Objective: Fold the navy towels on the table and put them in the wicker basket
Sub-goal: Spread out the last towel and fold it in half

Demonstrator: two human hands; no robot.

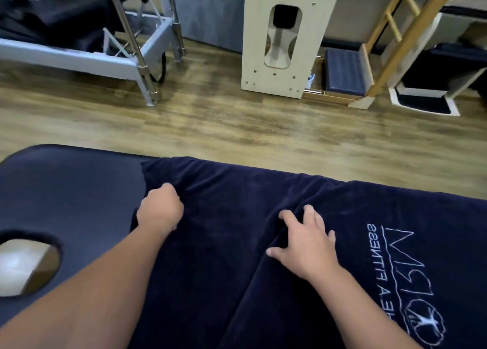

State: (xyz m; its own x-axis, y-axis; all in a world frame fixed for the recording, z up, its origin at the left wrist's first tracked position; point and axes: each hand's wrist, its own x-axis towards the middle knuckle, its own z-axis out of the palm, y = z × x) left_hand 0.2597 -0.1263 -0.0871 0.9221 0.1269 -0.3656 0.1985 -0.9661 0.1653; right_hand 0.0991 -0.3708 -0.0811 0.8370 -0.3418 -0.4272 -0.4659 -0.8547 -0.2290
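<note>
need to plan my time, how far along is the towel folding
Early on. Nothing looks finished: no folded towel or wicker basket is in view. In hand: the left hand grips the navy towel near its edge, the right hand presses on it. Folding and basketing remain.

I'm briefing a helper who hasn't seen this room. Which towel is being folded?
Find the padded table with the oval face hole. The navy towel is spread across its right part, under both hands. White embroidered lettering and a round logo near its right end mark it out from the plain table cover.
</note>
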